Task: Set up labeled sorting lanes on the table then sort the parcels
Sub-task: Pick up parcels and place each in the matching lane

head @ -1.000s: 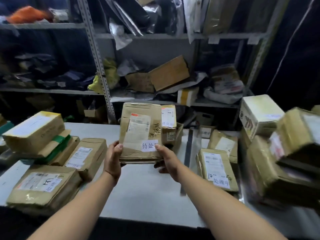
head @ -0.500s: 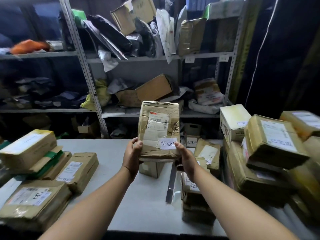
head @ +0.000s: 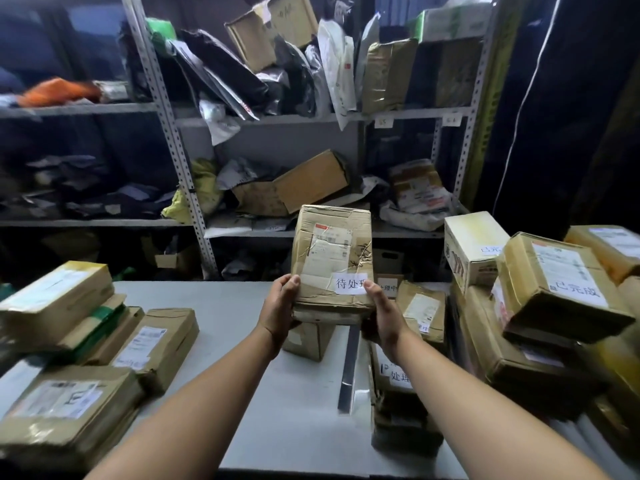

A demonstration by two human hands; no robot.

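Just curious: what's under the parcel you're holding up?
A smaller box stands on the table below the parcel; the parcel and left hand cover its top.

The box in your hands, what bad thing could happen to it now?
Maybe three things. The box is held only at its bottom corners by the left hand and right hand, so it might tip or slip. Its white label sits by the right thumb and could get rubbed loose. The tilted parcel on the right looks wobbly; a bump could topple it.
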